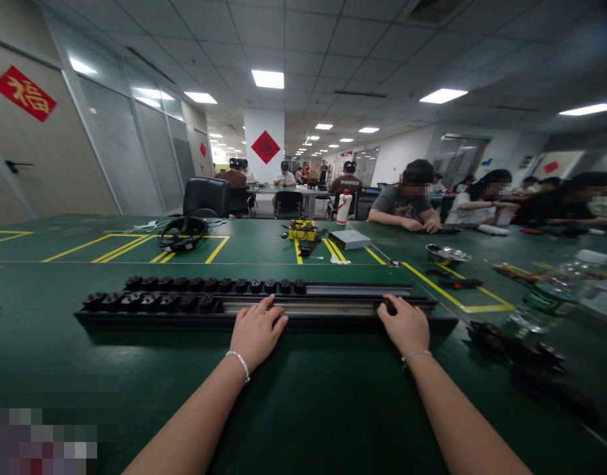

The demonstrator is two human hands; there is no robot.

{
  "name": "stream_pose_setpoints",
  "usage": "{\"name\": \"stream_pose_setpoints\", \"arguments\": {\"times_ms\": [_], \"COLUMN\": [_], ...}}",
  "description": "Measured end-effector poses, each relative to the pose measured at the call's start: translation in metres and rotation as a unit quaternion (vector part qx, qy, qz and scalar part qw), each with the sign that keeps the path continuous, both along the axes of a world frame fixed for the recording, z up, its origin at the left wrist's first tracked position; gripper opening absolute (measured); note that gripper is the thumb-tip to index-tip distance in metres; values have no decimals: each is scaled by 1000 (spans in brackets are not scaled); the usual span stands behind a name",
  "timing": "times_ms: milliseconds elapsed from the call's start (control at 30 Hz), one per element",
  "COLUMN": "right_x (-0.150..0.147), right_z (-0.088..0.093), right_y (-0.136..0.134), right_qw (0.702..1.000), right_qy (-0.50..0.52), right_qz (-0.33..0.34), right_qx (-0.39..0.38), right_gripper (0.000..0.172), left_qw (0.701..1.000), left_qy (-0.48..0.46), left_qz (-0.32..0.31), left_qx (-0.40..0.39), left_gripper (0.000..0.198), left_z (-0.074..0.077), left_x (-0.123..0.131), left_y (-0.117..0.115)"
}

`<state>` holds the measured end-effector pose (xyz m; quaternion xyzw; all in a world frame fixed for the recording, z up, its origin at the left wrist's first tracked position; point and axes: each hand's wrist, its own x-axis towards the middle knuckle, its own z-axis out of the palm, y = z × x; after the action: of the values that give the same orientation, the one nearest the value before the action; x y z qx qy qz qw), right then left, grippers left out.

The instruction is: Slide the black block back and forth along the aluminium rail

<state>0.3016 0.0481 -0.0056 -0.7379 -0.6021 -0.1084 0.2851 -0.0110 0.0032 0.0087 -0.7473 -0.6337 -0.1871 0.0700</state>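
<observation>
Both forearms reach in from the bottom edge of the frame, bare and nearly straight, and converge slightly toward a long black rail (pixel 343 305) that lies crosswise on the green worktop (pixel 308 402) at mid-frame.

The left hand (pixel 256 331) lies palm down at the rail's near edge, just left of centre. Its fingers (pixel 278 322) are loosely apart and rest flat on the rail, clamped on nothing. The uppermost one stretches up and right across the near channel. A beaded bracelet (pixel 240 364) circles the wrist.

The right hand (pixel 406 324) sits further right on the same near edge, palm down and knuckles raised. Its fingers (pixel 388 309) are close together and bent over the rail. Whether they grip it or only press on it cannot be told. A thin chain (pixel 415 355) is on this wrist.

The rail has two channels. Rows of black round pieces (pixel 194 285) fill their left part, while the right part, between and beyond the hands, shows bare metal.

Behind the rail, a black headset (pixel 182 234) lies in the upper left, and a yellow box (pixel 303 229) and a grey box (pixel 349 239) lie near the centre. A metal dish (pixel 447 253) stands to the right, and a heap of dark parts (pixel 521 356) lies at the lower right. Other people sit at the far tables.
</observation>
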Motion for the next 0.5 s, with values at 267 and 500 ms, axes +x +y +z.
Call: {"name": "stream_pose_setpoints", "arguments": {"times_ms": [267,500], "right_x": [1,2], "right_z": [-4,-6], "right_y": [2,4], "right_qw": [1000,1000], "right_qy": [-2,-3], "right_qz": [-1,-6], "right_qx": [15,29], "right_gripper": [39,39], "left_qw": [1000,1000], "left_qy": [4,10], "left_qz": [-5,-4], "left_qx": [7,11], "left_gripper": [39,40], "left_z": [-1,-4], "left_x": [-1,-2], "left_y": [1,2]}}
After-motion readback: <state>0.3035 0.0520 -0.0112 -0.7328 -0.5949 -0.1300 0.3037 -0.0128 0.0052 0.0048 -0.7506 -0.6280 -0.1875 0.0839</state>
